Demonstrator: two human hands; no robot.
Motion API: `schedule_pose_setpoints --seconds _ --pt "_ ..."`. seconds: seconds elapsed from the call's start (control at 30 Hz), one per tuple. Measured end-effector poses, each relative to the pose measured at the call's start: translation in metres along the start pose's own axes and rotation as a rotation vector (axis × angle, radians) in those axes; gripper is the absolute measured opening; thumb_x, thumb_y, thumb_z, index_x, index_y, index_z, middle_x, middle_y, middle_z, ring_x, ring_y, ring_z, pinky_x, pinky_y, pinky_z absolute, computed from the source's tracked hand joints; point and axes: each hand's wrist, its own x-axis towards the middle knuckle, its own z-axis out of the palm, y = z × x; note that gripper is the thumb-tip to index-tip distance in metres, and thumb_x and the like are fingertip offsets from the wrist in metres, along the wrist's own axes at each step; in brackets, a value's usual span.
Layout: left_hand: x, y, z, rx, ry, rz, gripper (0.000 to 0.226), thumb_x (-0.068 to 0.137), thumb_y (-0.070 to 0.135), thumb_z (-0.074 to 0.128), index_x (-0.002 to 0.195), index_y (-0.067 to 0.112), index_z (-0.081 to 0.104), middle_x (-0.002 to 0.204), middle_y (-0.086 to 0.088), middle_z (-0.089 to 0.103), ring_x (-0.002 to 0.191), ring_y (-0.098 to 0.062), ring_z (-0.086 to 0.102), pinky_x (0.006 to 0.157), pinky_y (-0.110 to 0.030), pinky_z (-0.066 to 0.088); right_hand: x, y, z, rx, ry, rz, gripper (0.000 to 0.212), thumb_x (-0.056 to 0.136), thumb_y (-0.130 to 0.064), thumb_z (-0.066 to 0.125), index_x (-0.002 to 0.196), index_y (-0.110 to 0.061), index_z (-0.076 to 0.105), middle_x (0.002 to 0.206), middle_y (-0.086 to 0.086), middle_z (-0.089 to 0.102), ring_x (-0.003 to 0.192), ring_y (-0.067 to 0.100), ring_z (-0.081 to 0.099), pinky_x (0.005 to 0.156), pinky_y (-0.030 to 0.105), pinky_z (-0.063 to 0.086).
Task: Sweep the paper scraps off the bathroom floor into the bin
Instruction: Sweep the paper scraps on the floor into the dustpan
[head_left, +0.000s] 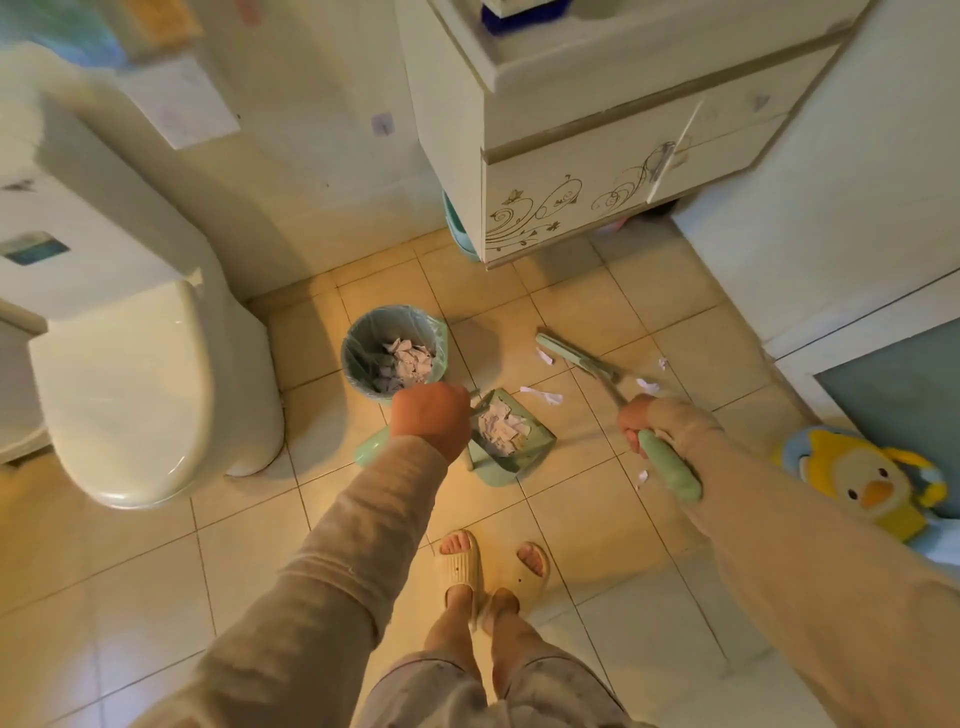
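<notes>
We found the person standing at the lower centre of the frame in cream slide sandals (487, 566) on a beige tiled floor (597, 551). The left hand (430, 415), at centre frame, was clenched in a fist around the handle of a pale green plastic dustpan (506, 441); the handle's rounded end showed below and left of the wrist. The pan sat on the tiles just right of that hand and held a heap of white paper scraps (501, 427).

Just above and left of the left hand stood a small round pale green bin lined with a clear plastic bag (395, 353), close beside the dustpan. We noted a further pile of white torn paper (408, 364) already inside it.

The right hand (636, 423), right of centre, was wrapped tightly round the pale green handle of a long-handled broom (670, 470). The broom's narrow green head (563, 356) lay on the tiles up and left of that hand, motion-blurred. Several loose white paper pieces (543, 396) remained on the floor between the dustpan and the broom head, with others near the right hand.

A white toilet with closed lid (119, 395) occupied the left of the frame, a cream vanity cabinet with swirl decoration (571, 208) the upper centre, and a yellow duck-shaped toy (867, 480) the right edge.
</notes>
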Motion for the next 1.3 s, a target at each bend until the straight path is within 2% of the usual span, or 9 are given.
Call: schedule_pose_setpoints --seconds 0.1,0.2,0.3,0.43,0.57,0.7,0.93,1.17,1.3 --pt "0.004 0.000 0.001 0.008 0.027 0.000 0.023 0.092 0.025 0.053 0.108 0.014 0.065 0.097 -0.005 0.071 0.090 -0.026 0.068 0.076 -0.033 0.055 -0.010 0.012 0.017 -0.339 -0.038 0.082 0.034 0.091 -0.001 0.042 0.124 0.001 0.053 0.059 0.006 0.052 0.059 0.017 0.043 0.066 0.030 0.045" --pt "0.012 0.002 -0.006 0.025 0.034 0.013 0.022 0.092 0.026 0.053 0.109 0.017 0.065 0.098 -0.004 0.071 0.091 -0.025 0.067 0.072 -0.032 0.052 -0.022 0.043 0.034 -0.504 -0.097 0.153 0.041 0.091 -0.004 0.038 0.130 0.004 0.045 0.058 0.005 0.048 0.050 0.016 0.045 0.054 0.025 0.041" --pt "0.020 0.002 -0.011 0.027 0.034 0.016 0.024 0.092 0.027 0.054 0.112 0.018 0.064 0.101 -0.004 0.071 0.094 -0.025 0.067 0.074 -0.033 0.051 -0.032 0.070 0.031 -0.377 -0.144 0.216 0.010 0.088 -0.002 0.041 0.093 -0.005 0.049 0.048 0.001 0.046 0.034 0.009 0.043 0.041 0.022 0.038" --pt "0.027 -0.002 -0.015 0.006 0.041 0.033 0.025 0.092 0.031 0.054 0.110 0.018 0.066 0.104 -0.004 0.070 0.097 -0.024 0.066 0.077 -0.034 0.051 -0.042 0.080 0.009 -0.216 -0.143 0.216 0.014 0.085 0.002 0.042 0.076 -0.008 0.043 0.034 -0.002 0.043 0.025 0.007 0.038 0.038 0.012 0.036" --pt "0.029 -0.009 -0.014 -0.004 0.054 0.042 0.026 0.091 0.029 0.053 0.111 0.017 0.065 0.106 -0.005 0.069 0.099 -0.025 0.065 0.077 -0.033 0.050 -0.050 0.072 0.011 -0.232 -0.099 0.198 0.010 0.087 0.000 0.043 0.087 -0.009 0.045 0.046 0.001 0.043 0.029 0.006 0.037 0.038 0.012 0.035" --pt "0.024 -0.009 -0.013 0.006 0.050 0.043 0.025 0.092 0.026 0.053 0.110 0.015 0.065 0.104 -0.006 0.069 0.096 -0.026 0.066 0.076 -0.033 0.050 -0.041 0.056 0.022 -0.321 -0.060 0.134 0.039 0.088 0.003 0.040 0.127 0.001 0.042 0.055 0.004 0.042 0.040 0.011 0.039 0.035 0.018 0.038" --pt "0.018 -0.006 -0.010 0.006 0.037 0.053 0.022 0.091 0.023 0.052 0.106 0.015 0.066 0.103 -0.006 0.070 0.096 -0.027 0.067 0.073 -0.033 0.048 -0.031 0.065 0.070 -0.475 -0.034 0.154 0.043 0.089 -0.002 0.040 0.131 0.005 0.043 0.061 0.006 0.047 0.054 0.016 0.046 0.054 0.023 0.040" --pt "0.011 -0.009 -0.006 -0.007 0.001 0.079 0.025 0.092 0.028 0.054 0.111 0.015 0.064 0.106 -0.007 0.069 0.098 -0.027 0.066 0.079 -0.035 0.051 -0.061 0.126 0.120 -0.363 -0.113 0.220 0.023 0.094 -0.006 0.037 0.115 -0.003 0.042 0.067 0.005 0.048 0.052 0.011 0.046 0.050 0.018 0.040" --pt "0.004 -0.016 -0.002 -0.180 -0.138 0.125 0.031 0.093 0.029 0.055 0.118 0.011 0.058 0.115 -0.011 0.064 0.105 -0.029 0.062 0.090 -0.038 0.052 -0.072 0.133 0.117 -0.209 -0.129 0.215 0.023 0.092 -0.001 0.038 0.071 -0.008 0.041 0.060 0.004 0.044 0.048 0.010 0.043 0.044 0.015 0.037"
